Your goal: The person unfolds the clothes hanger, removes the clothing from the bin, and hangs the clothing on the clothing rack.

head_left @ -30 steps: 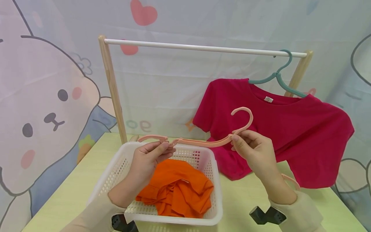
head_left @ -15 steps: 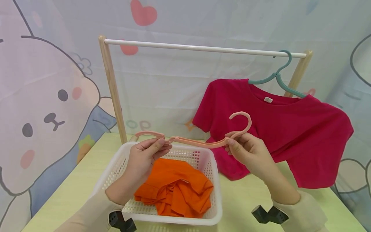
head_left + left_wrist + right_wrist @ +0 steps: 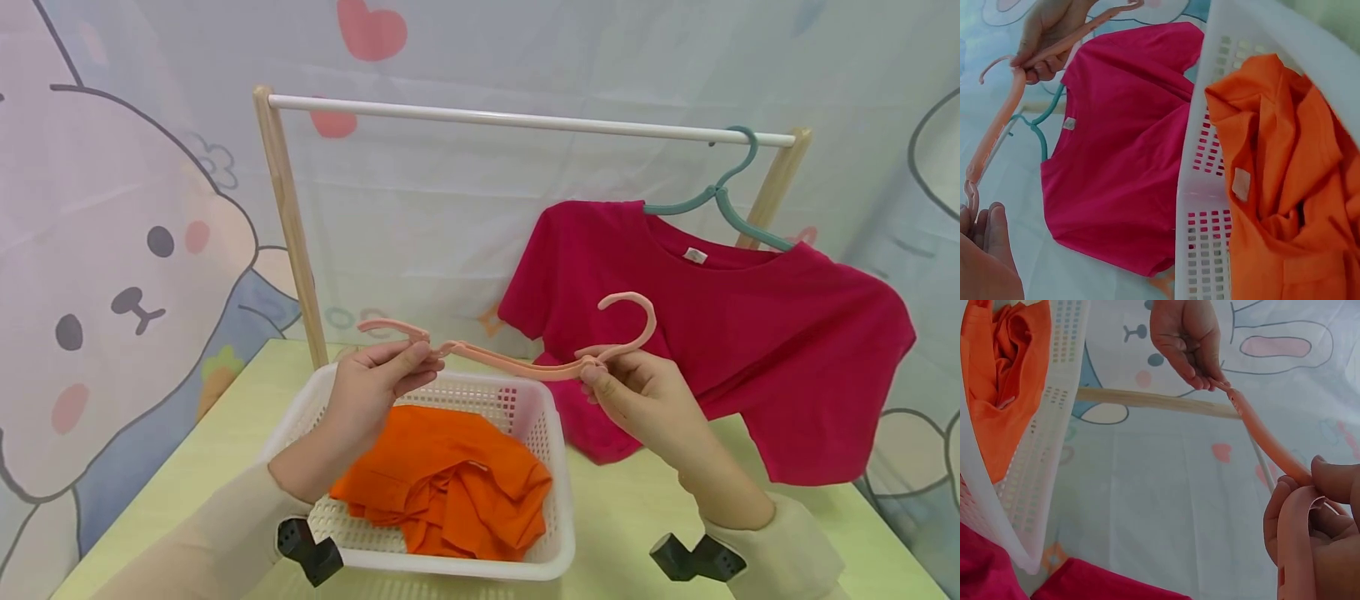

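Both hands (image 3: pixel 365 393) (image 3: pixel 654 398), fingers (image 3: pixel 606 387) pinching a peach hanger (image 3: pixel 517 365), pale yellow tabletop (image 3: pixel 615 517), cartoon-printed backdrop (image 3: pixel 570 50) behind

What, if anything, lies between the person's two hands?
Part of the pink hanger spans the gap between the left hand and the right hand; both pinch it. The head view shows this, and both wrist views agree.

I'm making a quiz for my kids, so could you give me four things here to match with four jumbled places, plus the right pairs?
1. pink hanger
2. teal hanger
3. orange garment
4. white basket

A. standing on the table
B. hooked on the white rail
C. held by the left hand and right hand
D. inside the basket

Pairs: 1-C; 2-B; 3-D; 4-A
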Available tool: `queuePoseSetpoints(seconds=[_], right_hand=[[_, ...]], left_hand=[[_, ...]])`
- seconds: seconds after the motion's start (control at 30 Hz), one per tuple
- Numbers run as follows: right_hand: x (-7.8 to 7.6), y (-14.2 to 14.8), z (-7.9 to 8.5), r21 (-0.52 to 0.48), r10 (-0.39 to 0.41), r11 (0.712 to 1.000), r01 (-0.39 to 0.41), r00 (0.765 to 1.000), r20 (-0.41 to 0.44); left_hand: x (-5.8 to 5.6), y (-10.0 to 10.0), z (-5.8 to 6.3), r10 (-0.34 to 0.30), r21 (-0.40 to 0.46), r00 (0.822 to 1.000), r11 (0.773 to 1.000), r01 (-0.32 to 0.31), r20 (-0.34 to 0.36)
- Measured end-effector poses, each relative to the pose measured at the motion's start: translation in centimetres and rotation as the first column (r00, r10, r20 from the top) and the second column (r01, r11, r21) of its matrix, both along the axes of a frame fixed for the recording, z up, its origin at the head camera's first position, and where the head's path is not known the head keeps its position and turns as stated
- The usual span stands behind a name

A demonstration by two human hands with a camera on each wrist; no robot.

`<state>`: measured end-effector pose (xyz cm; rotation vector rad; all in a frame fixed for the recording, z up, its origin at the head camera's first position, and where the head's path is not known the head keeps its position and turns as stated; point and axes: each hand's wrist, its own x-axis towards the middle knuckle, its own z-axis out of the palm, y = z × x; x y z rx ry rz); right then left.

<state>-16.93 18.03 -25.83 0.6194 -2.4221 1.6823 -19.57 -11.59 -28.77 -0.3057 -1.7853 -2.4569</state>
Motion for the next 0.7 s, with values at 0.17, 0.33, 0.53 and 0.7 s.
queuePoseSetpoints(seconds=[0.17, 0.33, 0.53, 0.7], right_hand=[[-0.1, 0.1, 0.0, 0.025, -0.078, 0.996, 0.080, 0.993, -0.091], [0.0, 0.7, 0.0, -0.005, -0.116, 0.993, 0.117, 0.987, -0.109], [0.2, 1.4, -0.2, -0.015, -0.114, 0.993, 0.113, 0.990, -0.082], [0.4, 1.8, -0.6, -0.014, -0.097, 0.995, 0.096, 0.992, -0.087]], left_hand=[[-0.3, -0.3, 0.2, -0.024, -0.133, 1.000, 0.991, 0.024, 0.001], [-0.3, -1.1, -0.2, -0.035, -0.372, 0.999, 0.927, 0.040, 0.019], [-0.4, -2.4, -1.2, -0.098, -0.611, 0.995, 0.788, 0.078, -0.001], [-0.5, -3.6, -2.3, -0.269, -0.750, 0.963, 0.638, 0.176, -0.002]])
